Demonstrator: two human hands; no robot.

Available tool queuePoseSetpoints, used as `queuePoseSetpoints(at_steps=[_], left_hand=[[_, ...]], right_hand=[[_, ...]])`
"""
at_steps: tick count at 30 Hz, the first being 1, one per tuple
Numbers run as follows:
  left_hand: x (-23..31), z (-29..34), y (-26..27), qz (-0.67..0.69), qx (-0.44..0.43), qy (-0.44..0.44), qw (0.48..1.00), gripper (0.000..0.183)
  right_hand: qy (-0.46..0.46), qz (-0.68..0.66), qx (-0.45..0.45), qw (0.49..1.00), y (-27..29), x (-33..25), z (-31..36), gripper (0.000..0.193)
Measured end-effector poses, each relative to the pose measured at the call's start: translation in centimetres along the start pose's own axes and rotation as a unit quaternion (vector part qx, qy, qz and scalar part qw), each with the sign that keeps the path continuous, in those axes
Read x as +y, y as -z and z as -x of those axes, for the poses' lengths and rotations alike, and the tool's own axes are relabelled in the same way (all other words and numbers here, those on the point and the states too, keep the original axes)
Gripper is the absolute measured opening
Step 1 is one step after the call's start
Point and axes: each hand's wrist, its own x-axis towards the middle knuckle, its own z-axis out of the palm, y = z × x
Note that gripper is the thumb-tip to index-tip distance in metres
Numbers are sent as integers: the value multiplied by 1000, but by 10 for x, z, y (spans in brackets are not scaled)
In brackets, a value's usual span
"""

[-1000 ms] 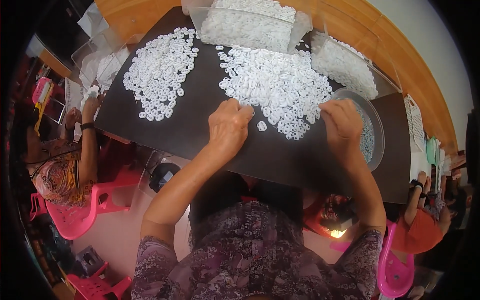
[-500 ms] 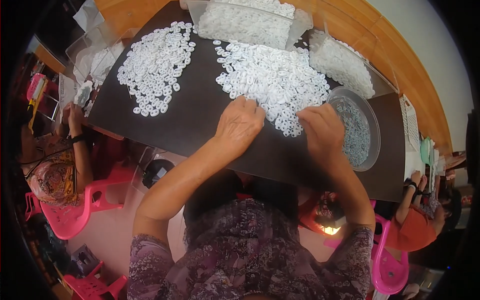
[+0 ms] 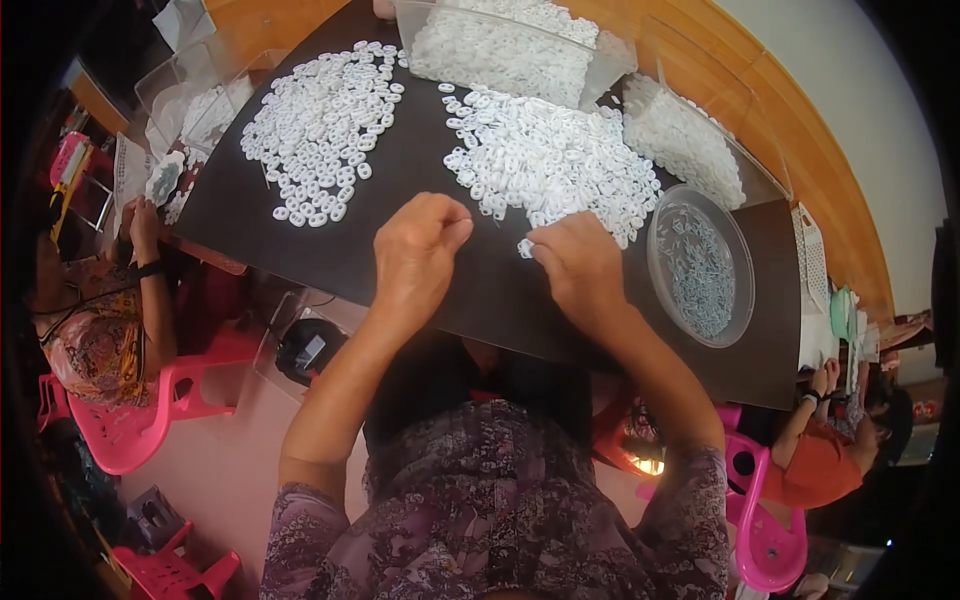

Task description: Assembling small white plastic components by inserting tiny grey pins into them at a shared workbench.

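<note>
Above the dark table my left hand [image 3: 415,262] is closed, its thumb and fingers pinched together; whatever they may hold is hidden. To its right, my right hand [image 3: 582,268] is pinched at the near edge of a spread pile of small white oval plastic pieces [image 3: 560,150]. One white plastic piece [image 3: 525,248] shows at its fingertips. A second pile of white two-holed ovals [image 3: 325,125] lies on the left side of the table. Beyond my right hand stands a round clear tub [image 3: 745,270] of small grey metal screws [image 3: 697,285].
A clear bin [image 3: 620,62] full of white pieces stands at the back, with another heap of white pieces [image 3: 685,145] to its right. One person [image 3: 105,330] sits at left, another [image 3: 820,455] at right. Pink chairs [image 3: 125,425] stand around the table [image 3: 480,290].
My left hand has moved left, away from the middle pile. My right hand has shifted left and slightly down, now with a white piece at its fingertips. The whole view has shifted slightly.
</note>
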Motion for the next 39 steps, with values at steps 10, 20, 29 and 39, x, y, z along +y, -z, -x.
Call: queuePoseSetpoints(at_steps=[10, 20, 29, 39], left_hand=[[-11, 34, 15, 255, -3, 216, 943, 14], [1, 29, 23, 409, -37, 291, 864, 14], [0, 33, 19, 521, -43, 317, 791, 9], [5, 35, 7, 488, -69, 345, 799, 8]], right_hand=[[-7, 78, -27, 997, -51, -8, -23, 10], [14, 96, -43, 994, -56, -6, -30, 11], [-133, -132, -34, 982, -16, -35, -20, 10], [-176, -300, -70, 935, -4, -53, -10, 9]])
